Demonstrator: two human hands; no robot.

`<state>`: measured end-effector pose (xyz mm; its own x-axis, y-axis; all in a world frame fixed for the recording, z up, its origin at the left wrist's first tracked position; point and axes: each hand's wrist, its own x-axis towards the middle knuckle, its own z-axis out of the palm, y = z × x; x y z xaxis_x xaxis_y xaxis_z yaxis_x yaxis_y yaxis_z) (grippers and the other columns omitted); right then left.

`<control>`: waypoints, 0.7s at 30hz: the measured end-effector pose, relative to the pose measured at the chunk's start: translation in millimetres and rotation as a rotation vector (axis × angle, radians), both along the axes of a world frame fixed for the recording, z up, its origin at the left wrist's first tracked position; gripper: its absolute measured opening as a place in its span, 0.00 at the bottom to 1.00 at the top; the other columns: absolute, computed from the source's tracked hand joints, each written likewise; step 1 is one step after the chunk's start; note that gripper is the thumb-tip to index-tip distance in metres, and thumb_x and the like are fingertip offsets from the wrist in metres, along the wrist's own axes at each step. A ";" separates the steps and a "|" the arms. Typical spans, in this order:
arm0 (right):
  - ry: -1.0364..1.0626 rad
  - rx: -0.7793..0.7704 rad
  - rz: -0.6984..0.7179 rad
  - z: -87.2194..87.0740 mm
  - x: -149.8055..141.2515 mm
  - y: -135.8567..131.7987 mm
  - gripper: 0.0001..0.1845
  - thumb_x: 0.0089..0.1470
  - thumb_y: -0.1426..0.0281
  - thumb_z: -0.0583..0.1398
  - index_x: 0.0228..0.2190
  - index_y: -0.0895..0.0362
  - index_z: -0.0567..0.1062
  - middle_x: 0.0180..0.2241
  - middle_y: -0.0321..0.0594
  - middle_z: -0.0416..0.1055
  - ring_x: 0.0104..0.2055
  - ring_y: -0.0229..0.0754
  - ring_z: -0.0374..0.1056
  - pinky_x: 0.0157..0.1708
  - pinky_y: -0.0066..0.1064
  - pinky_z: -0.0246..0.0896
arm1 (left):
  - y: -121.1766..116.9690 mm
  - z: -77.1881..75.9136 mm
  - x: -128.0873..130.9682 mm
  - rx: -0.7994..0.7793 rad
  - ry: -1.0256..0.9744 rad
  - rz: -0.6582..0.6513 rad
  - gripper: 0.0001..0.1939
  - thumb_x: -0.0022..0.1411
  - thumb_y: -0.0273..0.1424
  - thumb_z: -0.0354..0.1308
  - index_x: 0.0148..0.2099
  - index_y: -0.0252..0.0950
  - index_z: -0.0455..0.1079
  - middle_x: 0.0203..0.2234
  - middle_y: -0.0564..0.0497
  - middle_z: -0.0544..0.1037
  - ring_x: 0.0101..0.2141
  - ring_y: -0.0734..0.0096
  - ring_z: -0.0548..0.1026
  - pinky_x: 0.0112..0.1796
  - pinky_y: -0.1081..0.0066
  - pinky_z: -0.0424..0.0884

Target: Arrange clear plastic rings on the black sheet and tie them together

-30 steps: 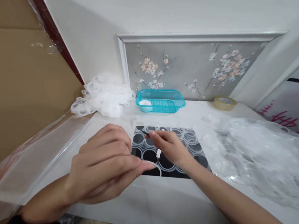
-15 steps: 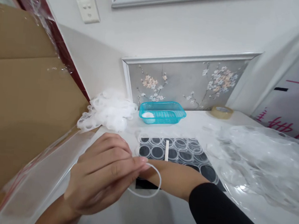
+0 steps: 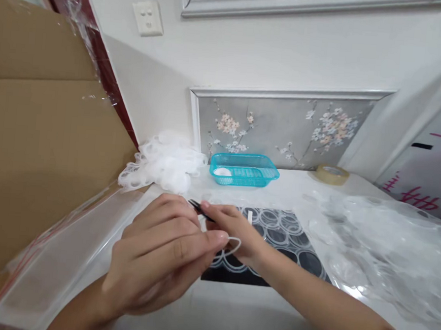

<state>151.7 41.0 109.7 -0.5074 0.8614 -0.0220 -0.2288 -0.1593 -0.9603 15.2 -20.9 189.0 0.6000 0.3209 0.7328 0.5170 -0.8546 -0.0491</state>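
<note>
Black two-pronged tool (image 3: 195, 205) points away from the person and to the left, its long axis slanting from the right hand (image 3: 238, 232) up toward the area left of the turquoise basket (image 3: 244, 181). It lies on the person's side of the basket, close to the left hand's knuckles; whether it touches them I cannot tell. White ring (image 3: 239, 245) is also on the person's side of the basket, nearer the person than the tool, and shows as a narrow oval with its long axis running mostly sideways.

Half a second ago the ring hung as a wide round loop, the right hand was hidden behind the left, and the tool was out of sight; now both show. The black sleeve has drawn back toward the person.

The left hand (image 3: 163, 252) is bent with its fingers folded together, thumb and fingertips pinching the ring. The right hand, its forearm reaching in from the right, grips the tool between thumb and fingers.
</note>
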 end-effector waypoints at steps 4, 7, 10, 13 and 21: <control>0.137 -0.088 -0.028 6.0 37.2 -19.7 0.23 0.50 0.52 0.61 0.24 0.61 0.74 0.16 0.26 0.47 0.17 0.27 0.36 0.16 0.25 0.28 | 0.8 -1.2 3.8 -0.020 0.032 -0.016 0.08 0.55 0.17 0.58 0.35 0.35 0.69 0.21 0.54 0.73 0.26 0.75 0.71 0.31 0.69 0.72; 0.122 -0.047 -0.061 10.3 49.6 -33.3 0.27 0.49 0.52 0.61 0.16 0.62 0.67 0.18 0.30 0.57 0.15 0.25 0.37 0.15 0.26 0.27 | 1.9 -4.5 6.4 -0.024 -0.008 -0.031 0.08 0.55 0.17 0.58 0.35 0.33 0.69 0.19 0.55 0.71 0.25 0.74 0.70 0.30 0.69 0.71; 0.081 0.007 -0.033 13.1 52.6 -37.3 0.30 0.49 0.51 0.61 0.12 0.60 0.62 0.15 0.30 0.55 0.15 0.25 0.37 0.14 0.26 0.27 | 2.2 -7.6 7.5 -0.039 -0.033 -0.048 0.08 0.55 0.16 0.58 0.34 0.33 0.69 0.19 0.54 0.72 0.25 0.74 0.70 0.29 0.68 0.70; 0.026 0.111 -0.031 16.6 56.7 -38.2 0.31 0.51 0.52 0.60 0.10 0.59 0.57 0.12 0.27 0.45 0.16 0.27 0.36 0.15 0.26 0.35 | 1.6 -8.7 7.3 -0.052 -0.059 -0.056 0.09 0.53 0.15 0.58 0.34 0.33 0.69 0.20 0.53 0.72 0.25 0.74 0.69 0.29 0.67 0.70; -0.043 0.248 0.032 19.9 71.4 -43.1 0.29 0.57 0.58 0.56 0.13 0.57 0.53 0.14 0.26 0.43 0.18 0.30 0.37 0.27 0.31 0.50 | 2.7 -7.6 5.7 -0.040 -0.039 -0.074 0.07 0.55 0.17 0.59 0.35 0.32 0.69 0.21 0.53 0.73 0.25 0.75 0.69 0.30 0.68 0.70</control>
<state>223.1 -2.1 129.7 -0.5379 0.8265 0.1658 -0.1859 0.0756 -0.9797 20.8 -18.2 181.4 0.5944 0.3057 0.7438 0.4528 -0.8916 0.0046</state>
